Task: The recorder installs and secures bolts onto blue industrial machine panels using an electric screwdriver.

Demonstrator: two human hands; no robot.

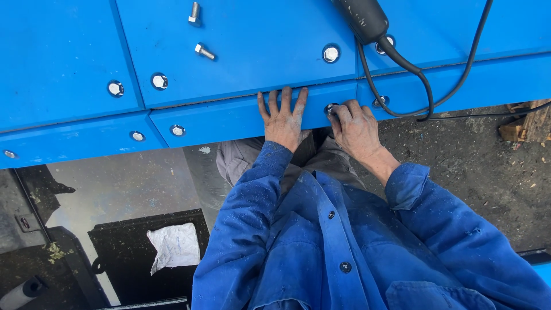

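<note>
So from the head cam I'm looking straight down at a big blue metal panel (241, 51) that fills the whole top half of the view, made of several sheets bolted together with silver hex bolts along the seams. Below it, at about 6 o'clock, is the blue work jacket (344, 247), speckled with dust, both sleeves reaching up toward the panel's lower edge strip.

Over at 8 o'clock there's a dark opening with a crumpled white rag (174, 245) lying in it, and at 3 o'clock dirty ground with some wood scraps (528, 123).

At 1 o'clock a black power tool handle (364, 18) rests on the panel, its black cable (425, 86) looping down over the edge and off to the right.

The left hand (283, 117) is dead centre, pressed flat against the edge strip, fingers spread open and pointing up, holding nothing. The right hand (354, 127) is just beside it toward 3 o'clock, fingers curled in with the tips pinched on a bolt head (330, 108) set in the edge strip. I can't tell how tight that grip is, the fingers cover most of it.

Two loose bolts (201, 34) lie on the panel at 11 o'clock, one standing on its head, the other on its side, well apart from both hands.
</note>
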